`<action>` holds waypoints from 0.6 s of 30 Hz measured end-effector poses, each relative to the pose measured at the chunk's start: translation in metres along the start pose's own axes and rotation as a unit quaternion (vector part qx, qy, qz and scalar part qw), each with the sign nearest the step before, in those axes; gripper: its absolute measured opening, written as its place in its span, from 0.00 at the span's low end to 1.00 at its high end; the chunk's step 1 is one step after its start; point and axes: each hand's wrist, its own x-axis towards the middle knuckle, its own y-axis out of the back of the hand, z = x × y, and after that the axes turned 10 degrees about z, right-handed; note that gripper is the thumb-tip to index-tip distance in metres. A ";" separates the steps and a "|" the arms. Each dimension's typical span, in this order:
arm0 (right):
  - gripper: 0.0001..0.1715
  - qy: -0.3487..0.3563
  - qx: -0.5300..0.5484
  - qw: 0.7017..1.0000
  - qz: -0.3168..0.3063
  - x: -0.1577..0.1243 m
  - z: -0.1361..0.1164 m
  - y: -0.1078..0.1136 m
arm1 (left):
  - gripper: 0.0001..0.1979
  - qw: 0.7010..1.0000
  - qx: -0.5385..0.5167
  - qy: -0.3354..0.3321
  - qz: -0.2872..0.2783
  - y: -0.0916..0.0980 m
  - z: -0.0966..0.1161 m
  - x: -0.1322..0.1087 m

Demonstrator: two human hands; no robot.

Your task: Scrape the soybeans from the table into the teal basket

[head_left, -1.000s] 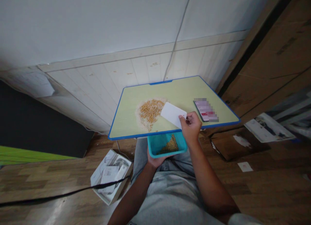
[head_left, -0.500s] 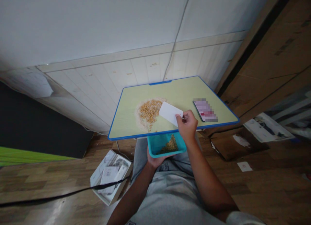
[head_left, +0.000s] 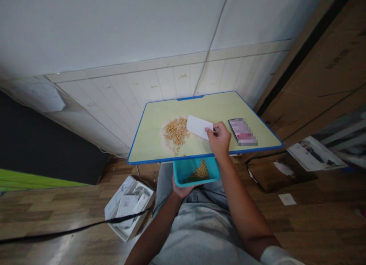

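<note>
My right hand [head_left: 220, 139] pinches one end of a white card [head_left: 198, 126] above the table. The card's far end is beside a pile of yellow soybeans [head_left: 175, 132], which lies among pale grains [head_left: 168, 146] like rice. Below the table's front edge, my left hand [head_left: 181, 190] supports a teal plastic tray [head_left: 180, 182] from underneath, its fingers mostly hidden by the tray. Inside the tray, more soybeans [head_left: 201, 171] are heaped toward the right side.
A phone [head_left: 241, 132] lies on the right of the blue-edged table [head_left: 211, 103]. An open white box [head_left: 128, 207] stands on the floor at left, a black strap [head_left: 120, 219] crossing it. Cardboard [head_left: 311, 89] stands at right; a wall rises behind.
My right hand has moved the card slightly up and away from me, and its angle has flattened a little. The tray stays below the table edge in my left hand.
</note>
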 end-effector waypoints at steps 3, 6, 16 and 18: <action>0.15 0.001 0.004 0.999 -0.033 0.000 0.000 0.003 | 0.41 1.000 -0.013 -0.005 0.022 -0.007 0.001 -0.004; 0.14 0.001 0.020 0.999 -0.043 -0.001 -0.001 0.005 | 0.41 0.999 -0.023 -0.014 0.044 -0.009 0.001 -0.006; 0.13 0.007 0.011 0.999 -0.052 0.004 -0.002 -0.009 | 0.37 1.000 0.013 -0.014 0.004 0.008 0.002 -0.001; 0.13 0.004 0.012 0.998 -0.068 0.002 -0.003 -0.007 | 0.37 1.000 0.005 -0.007 0.010 0.009 0.002 -0.001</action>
